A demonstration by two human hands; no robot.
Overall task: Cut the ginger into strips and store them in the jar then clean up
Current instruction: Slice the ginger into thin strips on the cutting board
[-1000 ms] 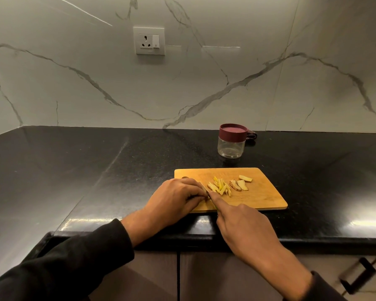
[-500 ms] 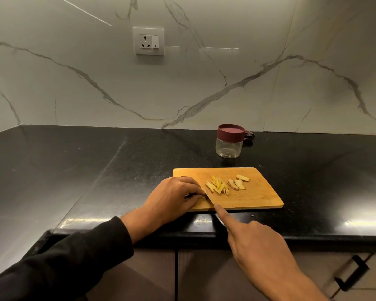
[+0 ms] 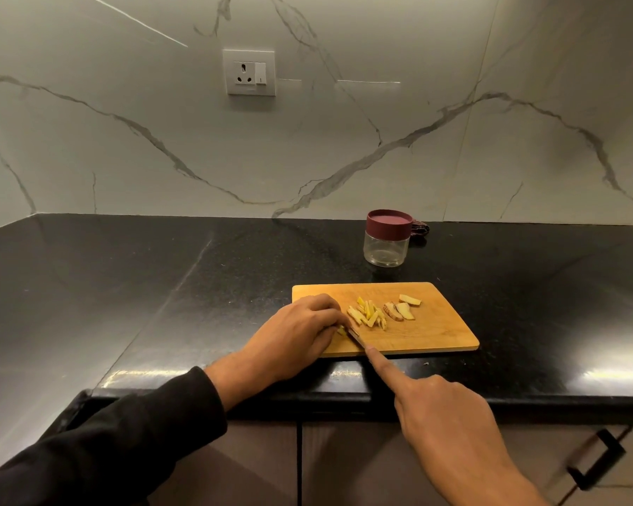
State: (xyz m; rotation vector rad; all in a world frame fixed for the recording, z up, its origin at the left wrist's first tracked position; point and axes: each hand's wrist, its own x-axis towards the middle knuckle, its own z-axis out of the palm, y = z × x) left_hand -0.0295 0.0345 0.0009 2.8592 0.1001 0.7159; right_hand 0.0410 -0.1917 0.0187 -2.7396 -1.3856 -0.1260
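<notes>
a small piece of ginger (image 3: pixel 341 329) lies at the near left of the wooden cutting board (image 3: pixel 428 334), mostly hidden under the left hand (image 3: pixel 300 332), whose fingers are curled down over it and pin it to the board. the knife (image 3: pixel 355 336) has its blade tip right against that piece, slanting back toward the near edge of the board. the right hand (image 3: pixel 443 414) holds the knife with the index finger stretched straight along the blade's spine and the other fingers curled round the handle, which is hidden. just right of the blade sits a loose pile of yellow ginger strips (image 3: pixel 368 314), and further right on the board lie three uncut ginger slices (image 3: pixel 402 309), two side by side and one a little farther back. behind the board, apart from it, stands a clear jar (image 3: pixel 386 246) with a dark red lid (image 3: pixel 389 221) on it. everything sits on a black countertop (image 3: pixel 161 286) against a marbled wall with a socket (image 3: pixel 249 77).
</notes>
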